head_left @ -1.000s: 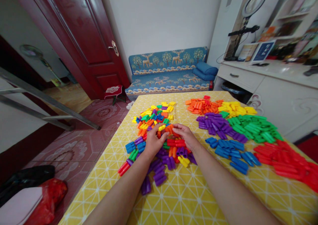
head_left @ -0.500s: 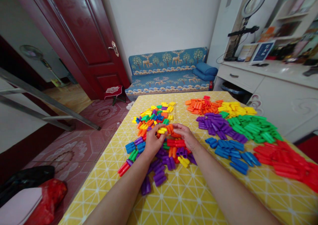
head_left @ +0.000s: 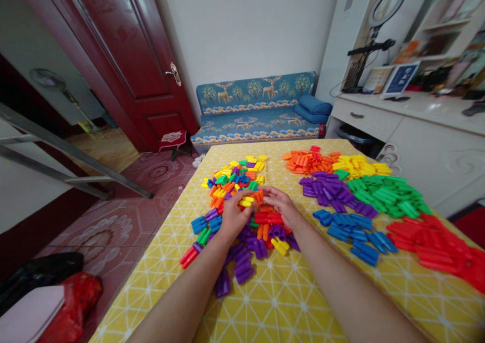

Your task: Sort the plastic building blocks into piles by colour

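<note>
Both my hands rest in a mixed pile of small plastic tube blocks (head_left: 242, 216) on a table with a yellow patterned cloth (head_left: 288, 302). My left hand (head_left: 232, 217) curls its fingers round a yellow block (head_left: 247, 200). My right hand (head_left: 281, 207) pinches an orange block (head_left: 259, 196) right beside it. The two blocks touch between my fingertips. Red, purple and blue blocks lie under and around my palms.
Sorted heaps lie to the right: orange (head_left: 307, 162), yellow (head_left: 359, 166), purple (head_left: 333, 190), green (head_left: 386, 195), blue (head_left: 352, 232), red (head_left: 435, 244). Beyond the table stand a blue sofa (head_left: 257, 110), a dark red door (head_left: 125, 55) and a white cabinet (head_left: 417, 131) with a ring light.
My fingertips have shifted slightly upward and closer together, bringing the yellow and orange blocks against each other. The arms have barely moved.
</note>
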The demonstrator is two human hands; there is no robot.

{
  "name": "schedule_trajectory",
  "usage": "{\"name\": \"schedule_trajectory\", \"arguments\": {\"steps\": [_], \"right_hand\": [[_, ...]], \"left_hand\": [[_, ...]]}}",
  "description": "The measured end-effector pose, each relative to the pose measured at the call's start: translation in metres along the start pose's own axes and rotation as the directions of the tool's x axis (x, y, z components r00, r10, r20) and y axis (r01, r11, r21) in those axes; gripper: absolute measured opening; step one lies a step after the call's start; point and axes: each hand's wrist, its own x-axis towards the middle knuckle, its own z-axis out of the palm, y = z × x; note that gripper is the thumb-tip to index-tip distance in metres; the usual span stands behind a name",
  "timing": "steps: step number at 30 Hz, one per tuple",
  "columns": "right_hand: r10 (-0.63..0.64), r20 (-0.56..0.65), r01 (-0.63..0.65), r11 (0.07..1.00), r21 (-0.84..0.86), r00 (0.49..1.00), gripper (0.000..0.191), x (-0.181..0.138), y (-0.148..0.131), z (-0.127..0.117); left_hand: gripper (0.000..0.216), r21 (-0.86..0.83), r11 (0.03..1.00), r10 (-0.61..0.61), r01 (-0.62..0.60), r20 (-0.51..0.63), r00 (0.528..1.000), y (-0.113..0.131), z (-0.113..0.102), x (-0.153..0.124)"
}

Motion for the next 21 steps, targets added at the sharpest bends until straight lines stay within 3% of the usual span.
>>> {"name": "schedule_trajectory", "arguments": {"steps": [6,21], "right_hand": [[-0.005,0.039,0.005,1.000,0.002,0.999,0.026,-0.0018,-0.0032,0.0001],[0.054,0.007,-0.054,0.998,0.039,0.999,0.030,-0.0033,-0.0032,0.0009]], "left_hand": [[0.028,0.008,1.000,0.005,-0.006,0.013,1.000,0.0000,-0.0005,-0.0003],[0.028,0.039,0.999,-0.001,0.001,0.007,1.000,-0.0007,-0.0002,-0.0007]]}}
